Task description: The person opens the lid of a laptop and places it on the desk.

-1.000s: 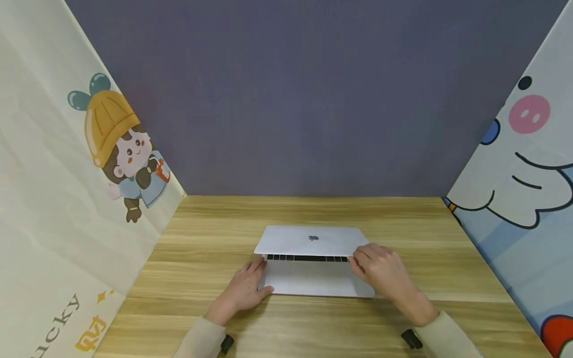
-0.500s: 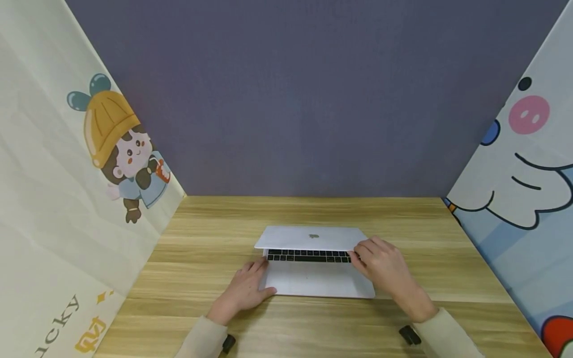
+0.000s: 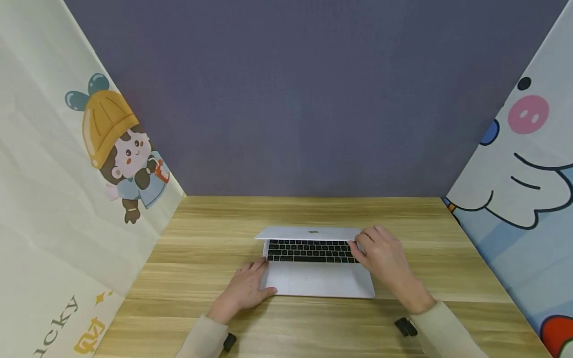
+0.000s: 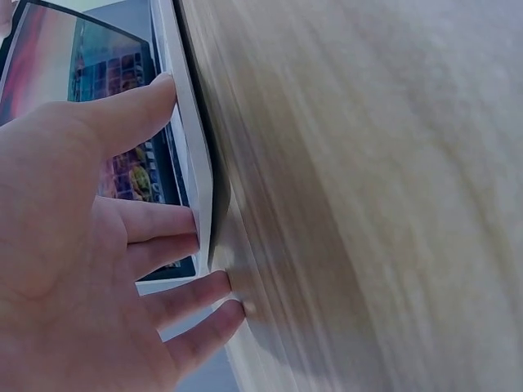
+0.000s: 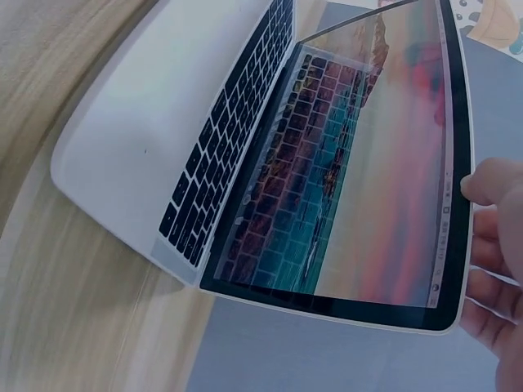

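A silver laptop (image 3: 318, 279) lies on the wooden table with its lid (image 3: 291, 232) partly raised and tilted toward the person. My right hand (image 3: 386, 261) pinches the lid's right front corner, thumb on the screen side and fingers behind, as the right wrist view shows. The screen (image 5: 392, 163) is lit with a colourful picture, and keys reflect in it. My left hand (image 3: 243, 288) rests at the base's left edge, fingers extended; in the left wrist view its thumb and fingertips touch that edge and the table.
The wooden table (image 3: 224, 214) surrounds the laptop. A dark grey panel (image 3: 313, 99) stands behind it. White panels with cartoon prints flank both sides, one with a yellow-hatted figure (image 3: 109, 124), the other with a pink snout (image 3: 528, 115).
The lid has swung upward and back, uncovering more rows of keys. My right hand has risen slightly with its corner, while my left hand has stayed almost still at the base.
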The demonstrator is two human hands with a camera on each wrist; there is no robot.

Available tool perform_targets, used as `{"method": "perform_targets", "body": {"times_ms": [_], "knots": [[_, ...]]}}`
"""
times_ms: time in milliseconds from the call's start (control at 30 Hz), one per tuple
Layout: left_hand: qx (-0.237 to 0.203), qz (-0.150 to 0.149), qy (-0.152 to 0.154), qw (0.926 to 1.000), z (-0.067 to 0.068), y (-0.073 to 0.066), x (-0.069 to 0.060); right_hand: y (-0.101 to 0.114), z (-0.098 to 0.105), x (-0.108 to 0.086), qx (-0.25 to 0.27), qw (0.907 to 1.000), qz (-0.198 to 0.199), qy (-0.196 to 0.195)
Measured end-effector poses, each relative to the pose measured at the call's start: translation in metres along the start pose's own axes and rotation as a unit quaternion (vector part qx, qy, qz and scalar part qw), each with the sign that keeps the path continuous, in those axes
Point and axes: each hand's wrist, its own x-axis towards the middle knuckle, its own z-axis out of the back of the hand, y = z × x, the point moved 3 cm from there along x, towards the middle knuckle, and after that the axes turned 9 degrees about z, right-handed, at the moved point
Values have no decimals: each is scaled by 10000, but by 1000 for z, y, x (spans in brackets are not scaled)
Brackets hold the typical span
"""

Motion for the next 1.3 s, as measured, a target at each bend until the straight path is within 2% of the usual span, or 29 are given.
{"method": "perform_targets", "body": {"times_ms": [733, 1300], "knots": [[15, 91, 75, 9999, 3, -4, 0, -1, -7, 16, -408, 9958, -606, -548], [26, 72, 83, 9999, 3, -4, -1, -4, -16, 24, -834, 9891, -1140, -420]]}}
